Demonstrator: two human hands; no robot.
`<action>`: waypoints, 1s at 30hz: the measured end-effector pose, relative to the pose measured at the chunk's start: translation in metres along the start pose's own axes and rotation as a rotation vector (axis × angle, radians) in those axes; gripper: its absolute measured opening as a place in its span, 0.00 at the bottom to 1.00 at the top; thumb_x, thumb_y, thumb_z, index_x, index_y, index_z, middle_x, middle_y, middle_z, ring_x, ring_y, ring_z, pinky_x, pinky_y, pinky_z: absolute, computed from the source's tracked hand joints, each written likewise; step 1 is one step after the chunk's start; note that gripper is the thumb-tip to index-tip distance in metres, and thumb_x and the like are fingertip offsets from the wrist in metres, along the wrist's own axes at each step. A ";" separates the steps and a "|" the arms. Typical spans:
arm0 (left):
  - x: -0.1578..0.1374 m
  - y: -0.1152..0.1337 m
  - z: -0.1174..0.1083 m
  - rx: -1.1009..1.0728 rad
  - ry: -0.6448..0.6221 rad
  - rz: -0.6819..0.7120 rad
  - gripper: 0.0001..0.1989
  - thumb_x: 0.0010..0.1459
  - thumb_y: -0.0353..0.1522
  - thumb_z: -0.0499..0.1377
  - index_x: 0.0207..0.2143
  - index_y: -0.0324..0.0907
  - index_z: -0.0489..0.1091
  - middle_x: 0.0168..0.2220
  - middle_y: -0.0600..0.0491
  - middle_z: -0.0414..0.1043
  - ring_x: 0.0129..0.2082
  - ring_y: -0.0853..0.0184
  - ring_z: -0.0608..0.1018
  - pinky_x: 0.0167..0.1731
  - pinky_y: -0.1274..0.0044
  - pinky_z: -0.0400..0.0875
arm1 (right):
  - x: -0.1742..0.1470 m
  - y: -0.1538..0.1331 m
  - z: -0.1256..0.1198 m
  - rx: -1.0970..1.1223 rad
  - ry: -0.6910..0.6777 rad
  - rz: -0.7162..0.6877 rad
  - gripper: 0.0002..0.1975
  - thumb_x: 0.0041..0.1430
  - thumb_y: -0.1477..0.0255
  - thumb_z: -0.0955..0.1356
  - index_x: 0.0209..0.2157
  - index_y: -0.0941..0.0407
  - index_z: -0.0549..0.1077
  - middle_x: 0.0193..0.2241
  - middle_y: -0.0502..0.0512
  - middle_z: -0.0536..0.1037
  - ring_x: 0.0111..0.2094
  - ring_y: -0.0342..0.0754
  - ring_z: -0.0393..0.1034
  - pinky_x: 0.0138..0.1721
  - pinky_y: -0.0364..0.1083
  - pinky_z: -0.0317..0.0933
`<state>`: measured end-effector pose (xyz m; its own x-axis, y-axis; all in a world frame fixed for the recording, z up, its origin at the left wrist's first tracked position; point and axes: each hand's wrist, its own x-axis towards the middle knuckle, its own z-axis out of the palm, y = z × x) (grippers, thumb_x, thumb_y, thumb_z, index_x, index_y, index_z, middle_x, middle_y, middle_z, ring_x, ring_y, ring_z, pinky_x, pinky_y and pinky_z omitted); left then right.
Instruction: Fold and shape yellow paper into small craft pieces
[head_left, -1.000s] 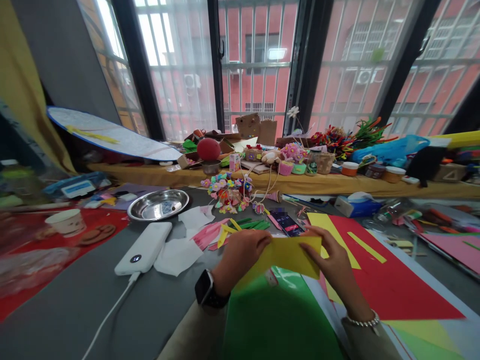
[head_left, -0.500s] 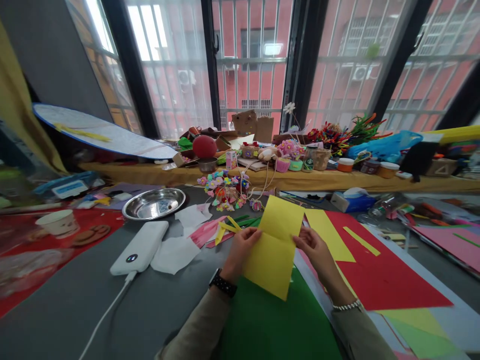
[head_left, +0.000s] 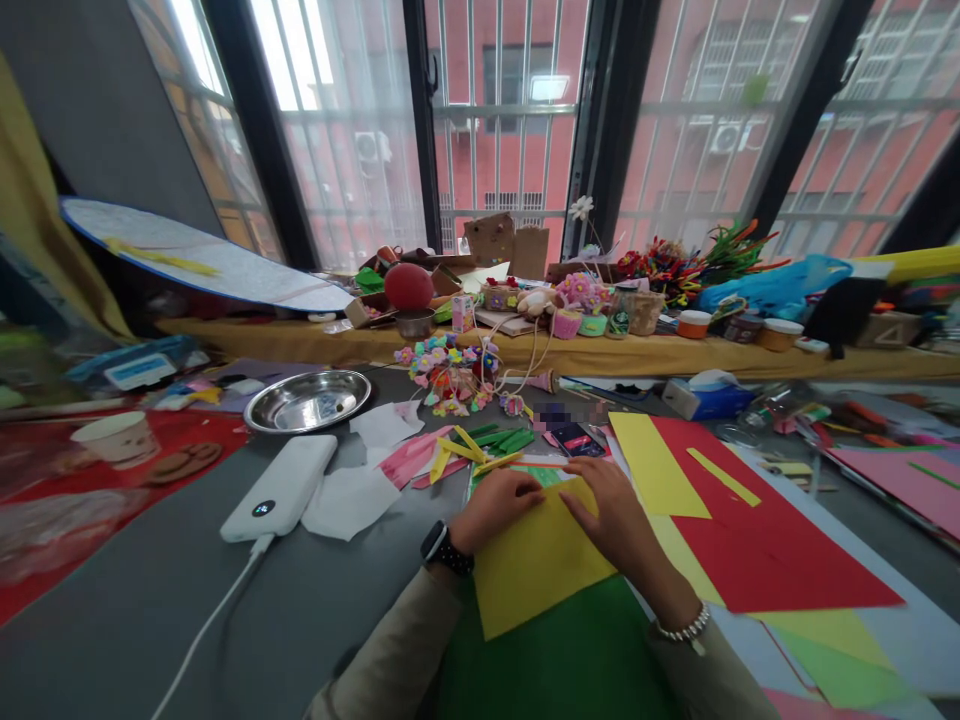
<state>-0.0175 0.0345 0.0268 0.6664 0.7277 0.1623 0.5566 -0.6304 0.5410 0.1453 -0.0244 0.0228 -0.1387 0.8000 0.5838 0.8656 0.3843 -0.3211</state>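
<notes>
A yellow sheet of paper (head_left: 544, 570) lies doubled over on a large green sheet (head_left: 555, 660) in front of me. My left hand (head_left: 499, 508) is closed at its upper left edge, with thumb and curled fingers on the paper. At the upper right edge, my right hand (head_left: 619, 515) is open, thumb and fingers apart, touching the paper. Just beyond my hands lie yellow strips (head_left: 459, 450) and cut green pieces (head_left: 511, 440). Part of the paper's top edge is hidden by my fingers.
To the right, a red sheet (head_left: 780, 550) carries another yellow sheet (head_left: 660, 465). A white power bank (head_left: 281, 490) with a cable, scraps of white paper (head_left: 351, 503) and a metal plate (head_left: 307, 402) lie left. A phone (head_left: 577, 440) rests beyond my hands.
The yellow paper has come down from its raised, tilted position onto the green sheet and is now doubled over. My right hand's fingers have spread. The phone and more green pieces now show.
</notes>
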 end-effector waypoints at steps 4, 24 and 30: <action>0.001 0.000 0.008 -0.050 -0.035 0.077 0.10 0.50 0.32 0.50 0.27 0.39 0.69 0.25 0.55 0.71 0.25 0.71 0.69 0.24 0.83 0.58 | -0.003 -0.006 0.010 -0.007 -0.108 0.019 0.10 0.50 0.73 0.61 0.36 0.56 0.65 0.35 0.55 0.70 0.39 0.49 0.62 0.47 0.56 0.43; -0.002 0.002 0.013 -0.091 0.042 0.033 0.08 0.47 0.35 0.53 0.27 0.42 0.70 0.25 0.56 0.72 0.26 0.71 0.71 0.25 0.83 0.60 | 0.003 -0.001 0.001 0.186 -0.343 0.233 0.09 0.49 0.70 0.60 0.25 0.57 0.70 0.24 0.52 0.73 0.28 0.46 0.65 0.29 0.41 0.55; -0.008 0.018 -0.002 -0.061 0.146 0.066 0.08 0.48 0.35 0.53 0.27 0.42 0.70 0.26 0.56 0.71 0.27 0.71 0.70 0.27 0.82 0.59 | 0.005 -0.010 -0.017 0.208 -0.237 0.155 0.08 0.50 0.69 0.60 0.26 0.56 0.68 0.26 0.52 0.72 0.30 0.46 0.64 0.30 0.42 0.55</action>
<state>-0.0138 0.0184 0.0366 0.6187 0.7196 0.3152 0.4802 -0.6639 0.5732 0.1441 -0.0320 0.0414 -0.1426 0.9314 0.3349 0.7716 0.3165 -0.5518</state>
